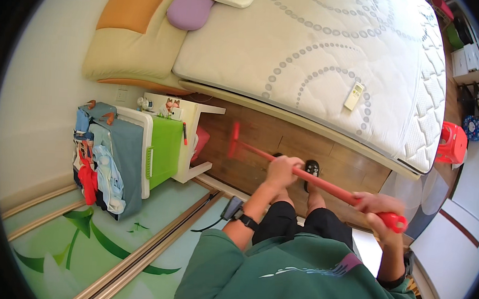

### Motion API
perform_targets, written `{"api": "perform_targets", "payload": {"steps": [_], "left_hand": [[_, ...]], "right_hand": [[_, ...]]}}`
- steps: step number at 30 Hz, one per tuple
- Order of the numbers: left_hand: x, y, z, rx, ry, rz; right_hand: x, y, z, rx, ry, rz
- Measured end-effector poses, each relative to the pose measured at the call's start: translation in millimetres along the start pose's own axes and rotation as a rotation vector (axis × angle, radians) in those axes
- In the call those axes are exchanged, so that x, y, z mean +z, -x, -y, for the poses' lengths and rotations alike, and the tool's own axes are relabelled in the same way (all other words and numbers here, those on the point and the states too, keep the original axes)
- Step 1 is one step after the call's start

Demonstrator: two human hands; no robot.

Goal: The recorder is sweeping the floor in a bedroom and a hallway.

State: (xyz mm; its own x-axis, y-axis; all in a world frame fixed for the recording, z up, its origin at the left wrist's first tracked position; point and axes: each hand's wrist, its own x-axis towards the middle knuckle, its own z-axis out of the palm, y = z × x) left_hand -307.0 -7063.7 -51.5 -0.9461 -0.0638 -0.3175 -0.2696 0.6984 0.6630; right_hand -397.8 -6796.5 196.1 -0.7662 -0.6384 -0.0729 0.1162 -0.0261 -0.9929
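Note:
A long red pole point(320, 182) slants across the floor in front of my legs. It has a narrow crosswise red head point(234, 140) at its far left end; blur hides whether this is a broom or a mop. My left hand point(283, 172) is wrapped round the pole partway along it. Near the red end cap with its hanging hole point(394, 222), my right hand point(379, 210) grips the handle, slightly smeared by motion. The head is over the wooden floor point(292, 144) between the bed and the sliding door, close to a white-and-green cabinet point(165, 149).
A bed with a patterned white mattress point(229, 55) runs along the far side, a remote control point(354, 96) on it. Clothes point(107, 163) are piled left of the cabinet. A red plastic stool point(451, 143) stands at the right. Green-patterned door panels point(130, 236) lie lower left.

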Motion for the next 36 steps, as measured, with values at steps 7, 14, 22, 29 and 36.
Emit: {"api": "perform_targets", "payload": {"steps": [7, 14, 22, 29, 36], "left_hand": [[-12, -10, 169, 0.062, -0.282, -0.025], [51, -32, 69, 0.206, -0.177, 0.423], [-20, -36, -39, 0.291, 0.228, 0.116], [-75, -52, 131, 0.052, -0.250, 0.239], [7, -49, 79, 0.174, -0.138, 0.421]], "right_hand": [[113, -32, -102, 0.136, -0.023, 0.080], [49, 20, -43, 0.369, 0.055, -0.222], [12, 13, 60, 0.020, 0.176, -0.230], [130, -48, -60, 0.304, 0.130, -0.126], [123, 14, -23, 0.385, 0.215, -0.378]]}}
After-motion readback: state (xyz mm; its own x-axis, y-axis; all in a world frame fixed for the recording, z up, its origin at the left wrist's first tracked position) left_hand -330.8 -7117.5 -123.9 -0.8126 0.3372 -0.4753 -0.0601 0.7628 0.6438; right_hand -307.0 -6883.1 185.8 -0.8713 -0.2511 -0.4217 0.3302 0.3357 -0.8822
